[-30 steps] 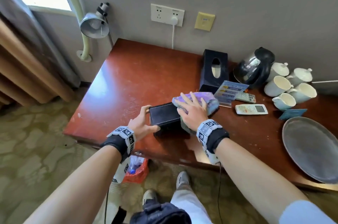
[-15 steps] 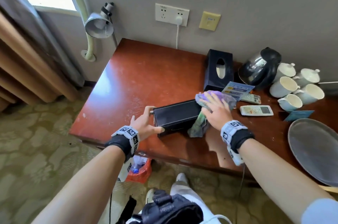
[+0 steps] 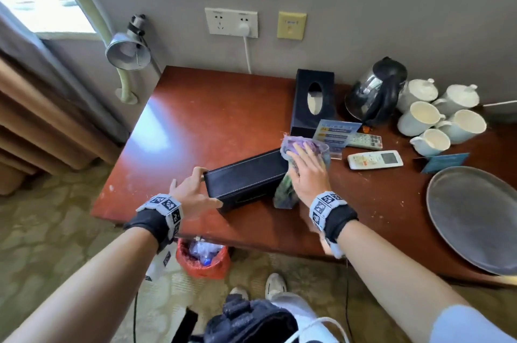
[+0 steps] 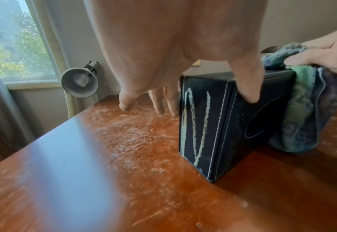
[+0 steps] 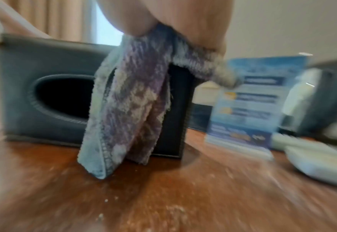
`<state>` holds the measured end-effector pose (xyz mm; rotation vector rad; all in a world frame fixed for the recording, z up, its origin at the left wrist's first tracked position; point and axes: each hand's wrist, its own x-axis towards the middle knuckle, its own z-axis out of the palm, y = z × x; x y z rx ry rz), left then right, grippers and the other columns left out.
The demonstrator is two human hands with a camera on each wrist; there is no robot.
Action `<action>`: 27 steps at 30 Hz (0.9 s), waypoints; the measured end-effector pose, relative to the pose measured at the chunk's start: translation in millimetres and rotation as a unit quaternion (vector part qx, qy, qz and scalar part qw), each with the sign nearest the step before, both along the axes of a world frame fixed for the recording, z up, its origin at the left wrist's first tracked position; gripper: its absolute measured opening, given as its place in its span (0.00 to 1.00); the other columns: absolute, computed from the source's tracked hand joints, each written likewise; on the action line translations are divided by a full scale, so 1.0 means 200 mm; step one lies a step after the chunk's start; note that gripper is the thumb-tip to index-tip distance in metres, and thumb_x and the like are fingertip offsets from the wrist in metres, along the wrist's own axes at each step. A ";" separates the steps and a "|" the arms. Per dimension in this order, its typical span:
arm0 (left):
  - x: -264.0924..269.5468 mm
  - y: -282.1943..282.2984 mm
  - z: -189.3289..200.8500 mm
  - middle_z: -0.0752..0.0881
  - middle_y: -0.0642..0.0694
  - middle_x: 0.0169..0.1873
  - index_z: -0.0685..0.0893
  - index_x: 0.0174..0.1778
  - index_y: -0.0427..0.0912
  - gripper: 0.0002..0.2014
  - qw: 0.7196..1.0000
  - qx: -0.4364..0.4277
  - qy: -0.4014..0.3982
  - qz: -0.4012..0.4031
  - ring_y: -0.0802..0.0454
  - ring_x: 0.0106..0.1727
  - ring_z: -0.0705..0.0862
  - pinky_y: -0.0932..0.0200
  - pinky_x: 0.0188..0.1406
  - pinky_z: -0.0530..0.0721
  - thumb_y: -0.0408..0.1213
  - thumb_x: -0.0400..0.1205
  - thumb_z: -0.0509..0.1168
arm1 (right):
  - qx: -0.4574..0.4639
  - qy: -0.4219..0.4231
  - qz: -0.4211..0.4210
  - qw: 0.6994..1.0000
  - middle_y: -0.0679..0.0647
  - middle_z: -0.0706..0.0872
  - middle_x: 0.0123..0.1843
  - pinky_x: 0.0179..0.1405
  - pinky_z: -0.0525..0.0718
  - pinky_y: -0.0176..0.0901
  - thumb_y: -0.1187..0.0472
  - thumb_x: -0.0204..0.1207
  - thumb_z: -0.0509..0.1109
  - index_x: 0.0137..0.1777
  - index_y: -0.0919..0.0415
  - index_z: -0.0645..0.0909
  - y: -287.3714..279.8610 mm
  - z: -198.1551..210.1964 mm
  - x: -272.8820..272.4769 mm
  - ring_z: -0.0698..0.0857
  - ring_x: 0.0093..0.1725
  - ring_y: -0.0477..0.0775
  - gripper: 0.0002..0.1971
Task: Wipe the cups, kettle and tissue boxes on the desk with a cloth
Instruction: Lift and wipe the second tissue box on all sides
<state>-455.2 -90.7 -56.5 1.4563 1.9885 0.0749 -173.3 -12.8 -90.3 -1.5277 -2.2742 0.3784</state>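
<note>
A black tissue box (image 3: 246,180) lies on its side near the front of the red-brown desk (image 3: 209,118). My left hand (image 3: 195,188) grips its left end, thumb on the front face (image 4: 247,84) and fingers behind. My right hand (image 3: 306,172) holds a purple-and-green cloth (image 3: 305,146) against the box's right end; the cloth (image 5: 132,109) hangs down to the desk. A second black tissue box (image 3: 313,102) stands upright at the back. To its right are a steel kettle (image 3: 375,90) and several white cups (image 3: 419,118).
A blue leaflet stand (image 3: 335,132), two remotes (image 3: 375,159) and a small blue card (image 3: 444,162) lie just right of the cloth. A grey oval tray (image 3: 475,216) fills the desk's right front. A lamp (image 3: 127,50) stands left; a red bin bag (image 3: 201,258) sits under the front edge.
My right hand has slid the cloth rightwards along the box's top to its right end, where it now drapes down. The left hand keeps its hold on the left end.
</note>
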 end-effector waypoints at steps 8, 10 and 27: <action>0.37 0.25 0.05 0.58 0.43 0.84 0.56 0.85 0.50 0.51 0.963 -0.014 0.225 -0.147 0.42 0.87 0.46 0.28 0.81 0.41 0.63 0.71 0.73 | -0.144 0.175 -0.165 0.960 0.59 0.83 0.72 0.71 0.71 0.46 0.58 0.88 0.59 0.74 0.60 0.79 -0.03 0.10 0.24 0.80 0.71 0.63 0.18; 0.50 0.32 0.06 0.60 0.43 0.83 0.56 0.85 0.48 0.50 0.964 -0.001 0.210 -0.161 0.43 0.86 0.49 0.30 0.83 0.44 0.63 0.71 0.72 | -0.183 0.194 -0.195 0.944 0.63 0.86 0.67 0.69 0.74 0.49 0.56 0.88 0.58 0.71 0.60 0.80 -0.04 0.10 0.25 0.81 0.67 0.66 0.18; 0.44 0.45 0.40 0.83 0.51 0.60 0.67 0.70 0.49 0.43 0.985 0.161 0.030 -0.055 0.43 0.58 0.84 0.48 0.61 0.82 0.54 0.62 0.78 | -0.184 0.287 -0.203 0.918 0.66 0.87 0.54 0.53 0.75 0.47 0.55 0.87 0.59 0.59 0.67 0.83 0.03 0.31 0.30 0.83 0.55 0.66 0.17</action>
